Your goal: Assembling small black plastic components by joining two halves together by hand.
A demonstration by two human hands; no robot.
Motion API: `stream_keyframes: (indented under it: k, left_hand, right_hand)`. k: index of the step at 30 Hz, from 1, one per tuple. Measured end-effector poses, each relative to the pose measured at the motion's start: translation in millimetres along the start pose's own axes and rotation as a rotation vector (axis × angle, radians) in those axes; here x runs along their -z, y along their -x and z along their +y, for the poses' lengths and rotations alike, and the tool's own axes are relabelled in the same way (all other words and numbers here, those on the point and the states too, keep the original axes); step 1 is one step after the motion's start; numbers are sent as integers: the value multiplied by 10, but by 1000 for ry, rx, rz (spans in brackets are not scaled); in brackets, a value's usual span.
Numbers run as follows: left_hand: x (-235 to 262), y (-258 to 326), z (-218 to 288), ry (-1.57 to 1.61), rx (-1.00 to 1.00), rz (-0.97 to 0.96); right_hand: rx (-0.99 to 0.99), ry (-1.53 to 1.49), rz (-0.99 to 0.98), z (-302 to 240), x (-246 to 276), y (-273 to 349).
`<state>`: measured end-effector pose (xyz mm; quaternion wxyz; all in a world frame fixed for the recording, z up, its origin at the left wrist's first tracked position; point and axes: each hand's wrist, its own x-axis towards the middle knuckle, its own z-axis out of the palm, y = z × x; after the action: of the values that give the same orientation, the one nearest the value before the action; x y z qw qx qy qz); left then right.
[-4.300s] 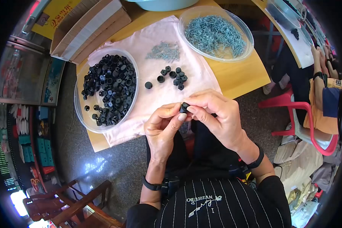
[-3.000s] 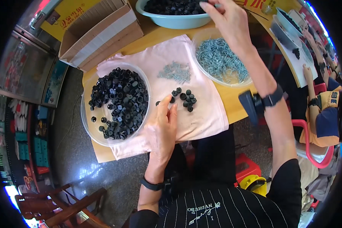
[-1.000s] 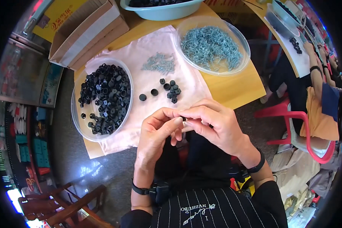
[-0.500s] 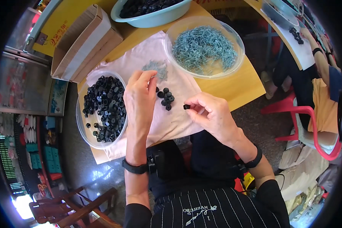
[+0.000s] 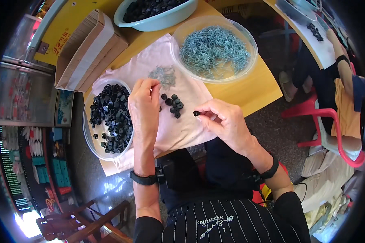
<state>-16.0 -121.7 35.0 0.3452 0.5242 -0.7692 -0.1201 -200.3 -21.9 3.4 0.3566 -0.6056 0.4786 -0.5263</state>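
My right hand (image 5: 227,123) pinches a small black cap (image 5: 196,114) between thumb and forefinger, above the pink cloth (image 5: 190,131). To its left, my left hand (image 5: 145,107) has its thumb and fingertips pressed together; whatever is in them is too small to make out. Just beyond those fingertips lies a loose pile of thin grey screw-like pieces (image 5: 164,77). Between the two hands, several black caps (image 5: 174,103) rest in a cluster on the cloth. A clear round tub of black caps (image 5: 86,131) stands left of my left hand.
A clear basin (image 5: 255,52) of grey-green screw-like pieces sits at the far right of the yellow table (image 5: 267,87). Behind are a pale blue basin (image 5: 154,25) of black parts and a cardboard box (image 5: 85,56). A red chair (image 5: 332,115) and another person's arm (image 5: 340,52) are at right.
My left hand has drawn back slightly from the screw-like pile, its fingertips closer together. My right hand still holds the black cap in nearly the same place. The view has shifted a little.
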Motion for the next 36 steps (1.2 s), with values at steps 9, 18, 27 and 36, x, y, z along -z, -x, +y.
stream_keyframes:
  k: [9,18,27,36]
  left_hand:
    - [239,552,351,658,274,-92]
    - [238,794,515,870,346,-184]
    - [362,799,595,493,142,-139]
    - [294,828,595,102,-255,-28]
  right_hand:
    - [-432,-605,-103,-90,159,-47]
    - [-519,-935,-210,-157,161,14]
    - [-526,-784,-203,-209,101,38]
    - [-500,-584,-195,-291,49,96]
